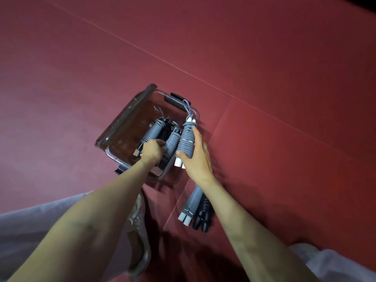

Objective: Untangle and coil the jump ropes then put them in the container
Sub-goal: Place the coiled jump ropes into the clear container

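Step in hand, as judged: loading coiled ropes into the container. The right hand (194,153) grips a coiled grey rope (185,140), fingers wrapped round its middle, holding it over the container's right edge, not yet set down. The bundle is tightly wound, rope turns wrapped around its own handles; white handle ends show below the hand and at the top, where a short grey loop sticks out.

The left hand (152,151) is down inside the container (114,129), closed around or pressing on the bundles already there. Cannot tell whether it grips one or only pushes them aside. Inside: at least two grey coiled bundles (154,131) lying side by side, with a black one (165,129) between them, partly hidden.

Container is clear plastic with dark latches at two ends, sitting on a red floor (264,78). Its left half looks free of ropes.

Outside the container, just beside the right forearm on the floor: one more grey coiled rope with white handles (192,204) and a black coiled rope (204,216), touching each other. Both appear already wound.

Next move, as judged: lower the held bundle into the gap beside the others, the left hand keeping that gap open; the protruding loop may catch on the latch. Then two bundles remain to load. No loose tangled rope is visible.
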`<state>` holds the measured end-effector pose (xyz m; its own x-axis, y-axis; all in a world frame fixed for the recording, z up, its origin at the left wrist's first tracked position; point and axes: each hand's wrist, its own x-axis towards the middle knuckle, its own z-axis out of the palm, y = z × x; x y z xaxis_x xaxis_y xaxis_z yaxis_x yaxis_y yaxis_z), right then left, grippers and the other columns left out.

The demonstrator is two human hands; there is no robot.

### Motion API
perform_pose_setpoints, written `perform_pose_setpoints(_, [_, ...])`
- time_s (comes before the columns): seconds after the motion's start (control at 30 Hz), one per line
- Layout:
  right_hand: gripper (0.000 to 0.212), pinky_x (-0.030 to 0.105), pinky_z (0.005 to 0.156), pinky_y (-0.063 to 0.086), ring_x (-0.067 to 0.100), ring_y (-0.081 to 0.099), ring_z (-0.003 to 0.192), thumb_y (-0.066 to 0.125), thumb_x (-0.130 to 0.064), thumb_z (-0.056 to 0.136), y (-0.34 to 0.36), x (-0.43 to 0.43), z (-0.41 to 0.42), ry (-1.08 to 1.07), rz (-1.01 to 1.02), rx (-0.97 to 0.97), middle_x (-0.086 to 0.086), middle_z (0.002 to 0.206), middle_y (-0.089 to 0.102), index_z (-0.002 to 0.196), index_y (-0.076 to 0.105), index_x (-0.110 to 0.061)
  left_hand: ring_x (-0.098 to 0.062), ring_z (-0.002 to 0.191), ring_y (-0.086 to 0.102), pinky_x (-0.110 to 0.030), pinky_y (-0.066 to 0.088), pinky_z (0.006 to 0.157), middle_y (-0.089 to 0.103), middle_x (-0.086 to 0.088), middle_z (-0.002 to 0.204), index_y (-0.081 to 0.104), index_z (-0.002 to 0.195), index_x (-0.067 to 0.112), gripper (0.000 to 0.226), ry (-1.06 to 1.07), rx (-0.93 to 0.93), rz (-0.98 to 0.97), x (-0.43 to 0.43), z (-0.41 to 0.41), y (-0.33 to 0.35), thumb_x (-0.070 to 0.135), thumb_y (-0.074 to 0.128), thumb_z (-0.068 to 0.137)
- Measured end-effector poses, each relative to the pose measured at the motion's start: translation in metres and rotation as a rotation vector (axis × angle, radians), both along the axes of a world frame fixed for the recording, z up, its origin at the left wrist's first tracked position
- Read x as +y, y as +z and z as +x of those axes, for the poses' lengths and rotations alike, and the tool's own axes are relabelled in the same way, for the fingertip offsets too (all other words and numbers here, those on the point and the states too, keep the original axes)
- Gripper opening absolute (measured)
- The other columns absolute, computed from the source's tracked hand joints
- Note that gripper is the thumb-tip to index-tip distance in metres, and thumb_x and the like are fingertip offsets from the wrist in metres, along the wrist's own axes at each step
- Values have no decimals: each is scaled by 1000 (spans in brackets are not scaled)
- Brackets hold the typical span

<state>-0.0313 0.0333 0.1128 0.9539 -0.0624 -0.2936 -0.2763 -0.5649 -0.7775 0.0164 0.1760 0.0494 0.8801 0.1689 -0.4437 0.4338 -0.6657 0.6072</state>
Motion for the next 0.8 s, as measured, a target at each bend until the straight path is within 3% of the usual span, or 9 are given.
perform_pose_setpoints(0.1, [81, 38, 98, 42, 27, 48, 123, 66, -22, 87, -1, 9, 1, 6, 26, 0, 6, 140, 45, 151, 18, -37, -18, 91, 61, -26, 43, 79, 70, -14, 104, 70, 108, 4, 24, 177, -16, -211, -1, 0, 24, 21, 59, 95])
perform_pose_setpoints(0.2, [80, 35, 95, 45, 24, 51, 120, 71, -19, 83, 1, 22, 4, -16, 93, -35, 5, 136, 51, 148, 26, -30, -5, 64, 59, -19, 49, 62, 69, 2, 78, 68, 94, 10, 22, 326, 28, -727, -1, -10, 58, 30, 58, 96])
perform_pose_setpoints(0.3, [80, 32, 91, 46, 25, 56, 114, 76, -19, 78, 2, 35, 7, -24, 146, -28, 9, 127, 58, 145, 33, -24, 1, 49, 58, -13, 45, 48, 66, 10, 58, 65, 90, 14, 4, 237, 117, -855, 11, -20, 79, 10, 64, 91])
perform_pose_setpoints(0.43, [81, 38, 97, 47, 30, 58, 113, 78, -23, 78, -2, 45, 6, 110, 151, 64, 12, 132, 56, 147, 35, -20, -8, 55, 63, -24, 51, 56, 70, 2, 69, 61, 110, 7, 30, 197, 137, -704, 41, -17, 69, 2, 71, 82])
perform_pose_setpoints(0.5, [74, 37, 101, 43, 30, 56, 117, 74, -22, 82, -3, 46, 6, 183, 64, 91, 12, 139, 47, 145, 38, -15, -17, 77, 67, -32, 55, 75, 70, -6, 92, 62, 119, 5, 42, 172, 76, -468, 50, -13, 56, 8, 76, 79])
perform_pose_setpoints(0.57, [60, 30, 101, 40, 31, 56, 115, 69, -17, 86, 0, 42, 5, 138, 20, 41, 14, 137, 44, 140, 44, -9, -24, 96, 64, -30, 49, 89, 66, -10, 109, 62, 123, 5, 49, 132, 20, -215, 49, -8, 41, 14, 79, 78])
perform_pose_setpoints(0.67, [40, 14, 84, 36, 26, 61, 98, 64, -9, 89, 2, 20, 2, 35, 8, -77, 11, 126, 47, 128, 53, -6, -26, 103, 61, -21, 38, 83, 64, -16, 114, 64, 123, 5, 47, 37, -26, -1, 37, -3, 23, 14, 78, 79])
perform_pose_setpoints(0.73, [35, 13, 81, 34, 23, 61, 93, 63, -9, 89, -5, -2, -8, -1, -46, -64, 9, 123, 48, 124, 56, -6, -30, 105, 62, -30, 43, 87, 66, -16, 111, 67, 118, 7, 45, 33, -41, 59, 31, 2, 13, 16, 80, 76])
perform_pose_setpoints(0.8, [34, 19, 89, 39, 24, 60, 92, 64, -8, 88, -23, -26, -22, -48, -101, -10, 11, 121, 50, 121, 58, -5, -33, 105, 60, -38, 47, 84, 68, -15, 107, 69, 108, 7, 38, 28, -70, 156, 27, 6, 7, 20, 82, 74])
